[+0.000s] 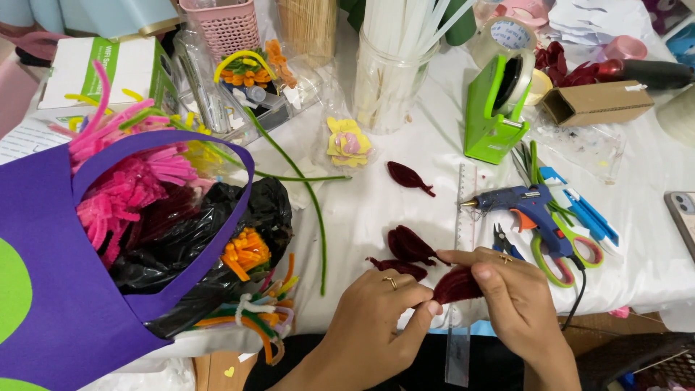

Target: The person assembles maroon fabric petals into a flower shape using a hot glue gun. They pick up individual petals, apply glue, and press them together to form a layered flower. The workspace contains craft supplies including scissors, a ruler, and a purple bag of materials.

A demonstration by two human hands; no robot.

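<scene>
Both hands meet near the table's front edge around a dark red pipe-cleaner petal (457,284). My left hand (376,318) pinches its left end with thumb and finger. My right hand (510,297) grips the petal from the right, fingers curled over it. Two more dark red petals (409,246) lie on the white cloth just behind my hands, and another single petal (407,176) lies farther back. A clear ruler (463,217) runs under my hands toward the front edge.
A purple felt bag (65,289) full of pink pipe cleaners (123,181) fills the left. A blue glue gun (521,201), green-handled scissors (557,246) and small pliers (503,239) lie right. Behind stand a green tape dispenser (492,108), a jar of white sticks (391,80) and a cardboard box (597,103).
</scene>
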